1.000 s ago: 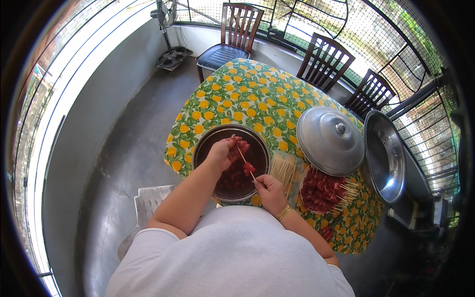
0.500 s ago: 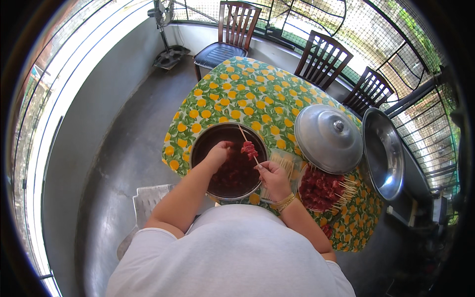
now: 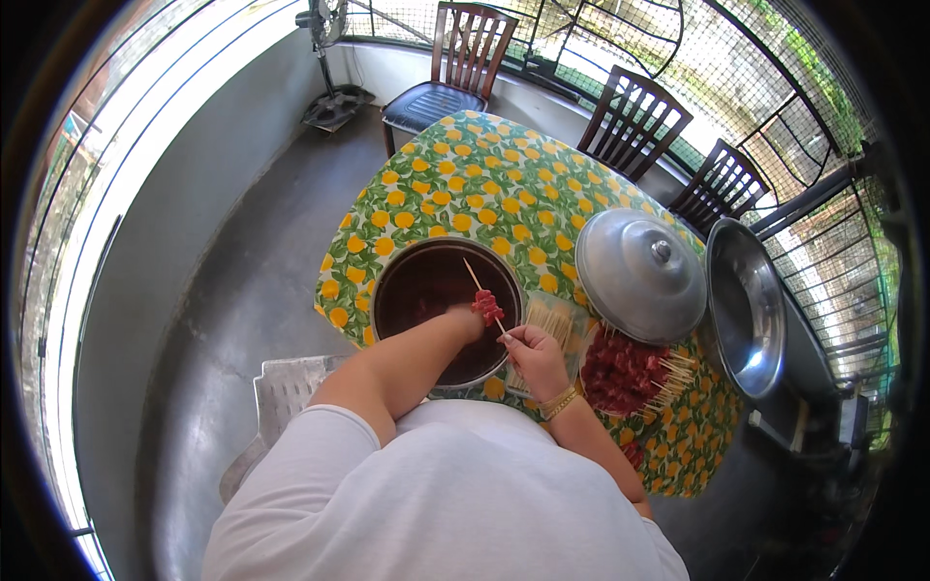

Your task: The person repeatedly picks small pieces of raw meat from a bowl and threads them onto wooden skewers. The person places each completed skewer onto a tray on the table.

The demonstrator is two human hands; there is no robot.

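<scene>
My right hand pinches the lower end of a wooden skewer that tilts over the pot. Several pieces of raw red meat are bunched on its middle, with the pointed tip bare. My left hand reaches down inside the large round pot, beside the skewered meat; its fingers are hidden. Dark liquid fills the pot's shadowed inside. Just right of the pot, a clear container holds loose skewers. Beyond my right wrist sits a pile of filled meat skewers, their bare ends pointing right.
A flowered tablecloth covers the table. A domed metal lid lies behind the filled skewers, and a large metal basin leans at the right edge. Wooden chairs stand along the far side; a grey plastic seat is at my left.
My left hand has moved right and deeper into the pot, its forearm now crossing the pot's front. The skewer in my right hand has shifted slightly down and left.
</scene>
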